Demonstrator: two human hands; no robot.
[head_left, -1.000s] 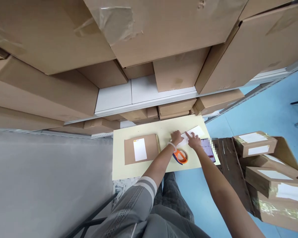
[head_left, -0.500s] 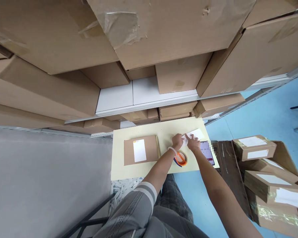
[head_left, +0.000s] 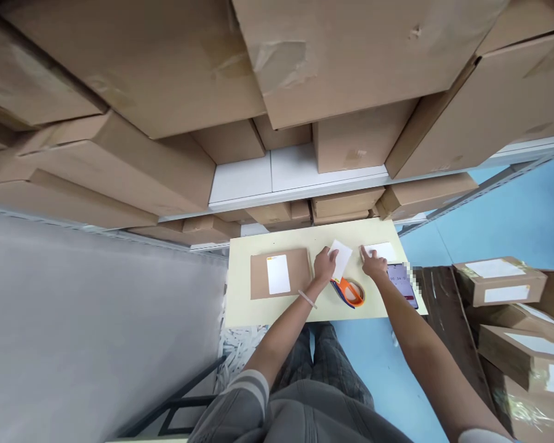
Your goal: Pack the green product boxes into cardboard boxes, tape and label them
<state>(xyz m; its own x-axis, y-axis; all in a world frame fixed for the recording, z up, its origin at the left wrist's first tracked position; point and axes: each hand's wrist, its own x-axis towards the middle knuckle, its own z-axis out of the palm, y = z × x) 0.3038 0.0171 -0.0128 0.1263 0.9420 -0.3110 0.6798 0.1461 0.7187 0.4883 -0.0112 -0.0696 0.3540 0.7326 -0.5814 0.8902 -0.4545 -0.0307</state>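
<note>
A white label (head_left: pixel 343 258) is pinched in my left hand (head_left: pixel 325 264), tilted above the cream tabletop (head_left: pixel 244 314). My right hand (head_left: pixel 373 264) rests at the near left edge of a white stack of labels (head_left: pixel 384 250), its index finger stretched out and nothing gripped. To the left lies a flat cardboard box (head_left: pixel 258 280) with a white label (head_left: pixel 279 275) on its top. An orange and blue tape dispenser (head_left: pixel 351 293) sits below my hands, near the front edge.
A phone (head_left: pixel 402 285) showing a timer lies at the table's right end. Several labelled boxes (head_left: pixel 498 280) fill a large open carton at the right. Shelves (head_left: pixel 300 184) with stacked cardboard boxes (head_left: pixel 373 55) rise beyond the table. A grey wall (head_left: pixel 96 320) stands at the left.
My left hand has moved left, away from the stack, carrying a label. My right hand stays by the stack. The camera view has shifted, moving the scene slightly right.
</note>
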